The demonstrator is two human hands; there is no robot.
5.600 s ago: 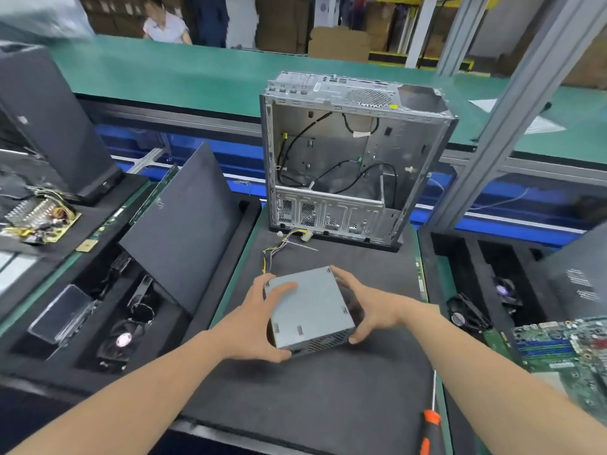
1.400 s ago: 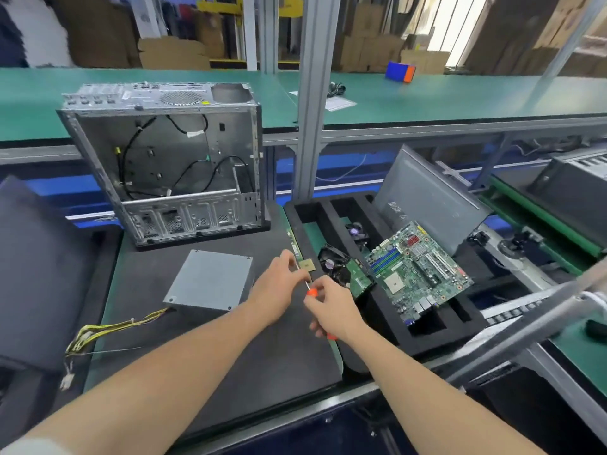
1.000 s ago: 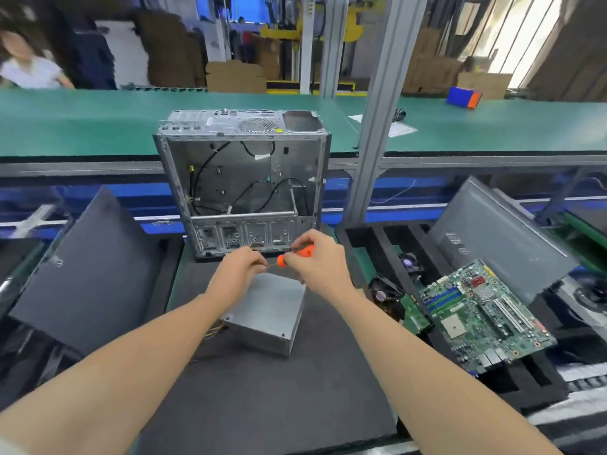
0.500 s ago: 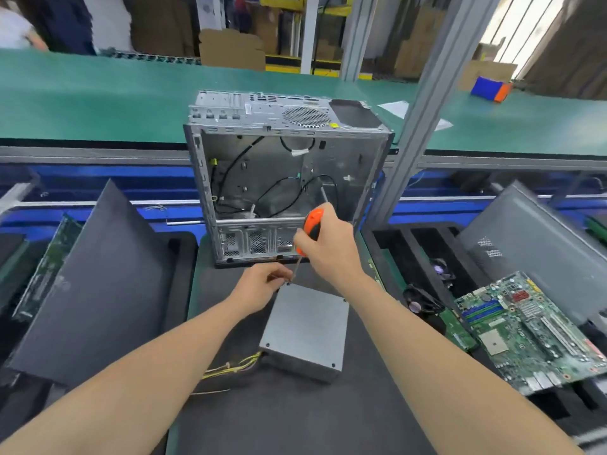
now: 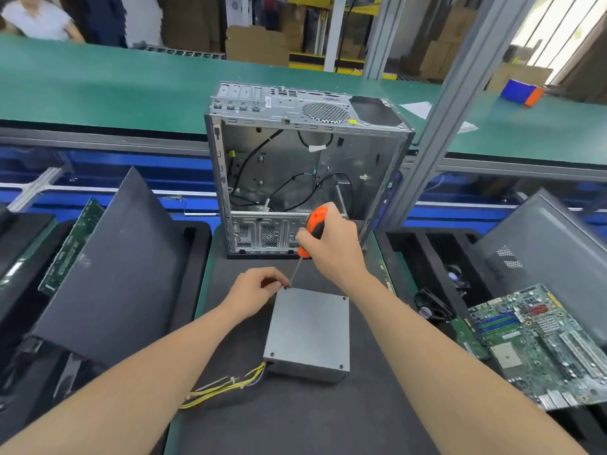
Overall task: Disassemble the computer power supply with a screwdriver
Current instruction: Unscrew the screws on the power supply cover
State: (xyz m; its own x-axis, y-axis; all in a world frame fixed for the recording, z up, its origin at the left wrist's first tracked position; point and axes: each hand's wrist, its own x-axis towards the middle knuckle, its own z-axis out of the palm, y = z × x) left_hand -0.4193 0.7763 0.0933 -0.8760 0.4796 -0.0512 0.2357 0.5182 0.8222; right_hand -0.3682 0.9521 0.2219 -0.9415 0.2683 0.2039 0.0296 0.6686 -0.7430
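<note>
Here, screwdriver (image 5: 313, 226) tip on a power supply (image 5: 308, 330) screw

My right hand (image 5: 331, 244) grips the orange handle; the shaft slants down to the far left corner screw of the grey box, which lies flat on the dark-matted table (image 5: 295, 418), yellow wires (image 5: 226, 385) trailing from its near left side. My left hand (image 5: 256, 292) sits at that corner, fingers curled beside the tip; I cannot tell whether they pinch the shaft or only touch the box. An open computer case (image 5: 295, 165) stands just behind.
</note>
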